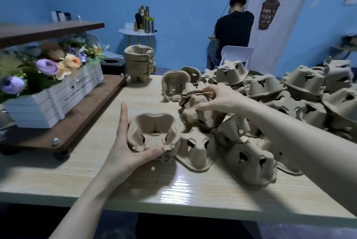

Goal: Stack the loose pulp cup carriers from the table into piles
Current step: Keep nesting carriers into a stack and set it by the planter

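1. My left hand (123, 142): fingers curled round the near-left side of the small pile (153, 136), thumb laid across its front edge; grasping, steadying it upright on the tabletop (135, 186), cups opening upward.
2. My right hand (218, 97): reached into the heap, fingers pinching the rim of a tilted carrier (201, 115); it lies partly on its side, underside toward me.
3. Deciding relation: the gripped carrier sits just right of and behind the small pile, near but apart. My right hand is the nearer; I judge it must turn the carrier cups-up and align its long axis before nesting.
4. Loose carriers (289, 103): a wide heap, mostly upside down, spread right across the tabletop.
5. Finished stack (139, 63): far edge, well apart.
6. Flower crate (58, 93): on a wooden rack, left.
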The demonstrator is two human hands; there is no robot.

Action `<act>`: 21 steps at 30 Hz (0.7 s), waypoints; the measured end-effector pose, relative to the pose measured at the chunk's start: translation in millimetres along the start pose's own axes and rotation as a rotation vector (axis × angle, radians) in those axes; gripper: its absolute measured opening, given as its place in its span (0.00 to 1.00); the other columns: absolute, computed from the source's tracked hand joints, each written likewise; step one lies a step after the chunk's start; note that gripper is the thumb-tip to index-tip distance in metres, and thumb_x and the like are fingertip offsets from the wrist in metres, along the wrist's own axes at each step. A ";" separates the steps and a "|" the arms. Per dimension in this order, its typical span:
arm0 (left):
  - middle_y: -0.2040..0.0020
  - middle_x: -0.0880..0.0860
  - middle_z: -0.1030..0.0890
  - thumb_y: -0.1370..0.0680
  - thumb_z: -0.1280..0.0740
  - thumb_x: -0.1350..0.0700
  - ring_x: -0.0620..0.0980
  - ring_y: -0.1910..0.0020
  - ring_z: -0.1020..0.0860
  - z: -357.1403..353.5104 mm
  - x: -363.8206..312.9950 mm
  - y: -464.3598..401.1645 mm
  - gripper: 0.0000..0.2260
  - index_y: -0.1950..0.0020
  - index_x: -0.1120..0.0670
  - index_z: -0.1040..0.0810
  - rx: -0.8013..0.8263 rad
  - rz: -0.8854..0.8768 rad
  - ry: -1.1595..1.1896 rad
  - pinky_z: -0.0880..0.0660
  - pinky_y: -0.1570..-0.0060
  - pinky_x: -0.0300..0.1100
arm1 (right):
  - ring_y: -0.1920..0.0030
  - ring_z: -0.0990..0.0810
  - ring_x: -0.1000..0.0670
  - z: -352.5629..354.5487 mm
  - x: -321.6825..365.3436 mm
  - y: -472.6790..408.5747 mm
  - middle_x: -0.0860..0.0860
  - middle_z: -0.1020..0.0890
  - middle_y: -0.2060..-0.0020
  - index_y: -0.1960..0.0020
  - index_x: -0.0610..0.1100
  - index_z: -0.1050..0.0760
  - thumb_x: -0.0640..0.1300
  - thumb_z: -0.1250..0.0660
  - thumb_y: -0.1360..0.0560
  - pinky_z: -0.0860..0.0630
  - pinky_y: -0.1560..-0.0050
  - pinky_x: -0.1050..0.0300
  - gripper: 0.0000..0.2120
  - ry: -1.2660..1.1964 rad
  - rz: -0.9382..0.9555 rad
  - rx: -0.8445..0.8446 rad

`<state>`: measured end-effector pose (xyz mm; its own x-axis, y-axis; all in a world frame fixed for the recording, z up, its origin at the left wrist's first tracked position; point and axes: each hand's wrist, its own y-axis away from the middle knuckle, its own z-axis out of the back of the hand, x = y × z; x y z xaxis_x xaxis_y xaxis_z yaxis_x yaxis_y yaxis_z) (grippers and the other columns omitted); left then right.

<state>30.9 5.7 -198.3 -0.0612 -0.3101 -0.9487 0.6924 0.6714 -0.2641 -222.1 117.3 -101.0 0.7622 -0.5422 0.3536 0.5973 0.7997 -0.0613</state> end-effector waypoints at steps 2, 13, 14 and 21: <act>0.37 0.31 0.35 0.39 0.24 0.54 0.15 0.46 0.33 -2.6 3.8 -4.8 0.55 0.21 0.36 0.54 -0.026 -0.012 0.030 0.33 0.52 0.17 | 0.41 0.27 0.48 3.1 -0.7 0.5 0.49 0.27 0.44 0.31 0.49 0.29 0.59 0.26 0.32 0.28 0.40 0.52 0.33 -0.033 -0.021 0.016; 0.28 0.35 0.39 0.45 0.24 0.35 0.15 0.40 0.40 -3.1 18.3 -35.1 0.55 0.23 0.33 0.47 0.050 -0.071 -0.062 0.38 0.42 0.26 | 0.60 0.23 0.57 11.4 -6.4 26.3 0.57 0.23 0.58 0.42 0.55 0.28 0.52 0.28 0.29 0.25 0.58 0.58 0.17 -0.181 -0.040 -0.078; 0.29 0.33 0.39 0.45 0.24 0.34 0.14 0.41 0.41 -1.5 18.8 -36.1 0.55 0.23 0.32 0.48 0.068 -0.080 -0.076 0.38 0.43 0.26 | 0.61 0.23 0.57 11.3 -8.3 28.6 0.58 0.23 0.59 0.45 0.55 0.27 0.53 0.28 0.29 0.27 0.60 0.59 0.15 -0.190 -0.042 -0.114; 0.26 0.30 0.38 0.44 0.23 0.35 0.22 0.34 0.35 5.8 23.0 -39.5 0.53 0.25 0.27 0.49 0.157 -0.117 -0.013 0.35 0.46 0.18 | 0.68 0.23 0.54 23.0 -14.3 41.3 0.53 0.19 0.69 0.58 0.48 0.20 0.48 0.27 0.28 0.26 0.63 0.55 0.04 -0.268 0.086 -0.261</act>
<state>6.2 -31.9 -208.7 -0.1391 -0.3890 -0.9107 0.7847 0.5177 -0.3410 -214.1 164.0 -87.1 0.7409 -0.3617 0.5659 0.6037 0.7279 -0.3251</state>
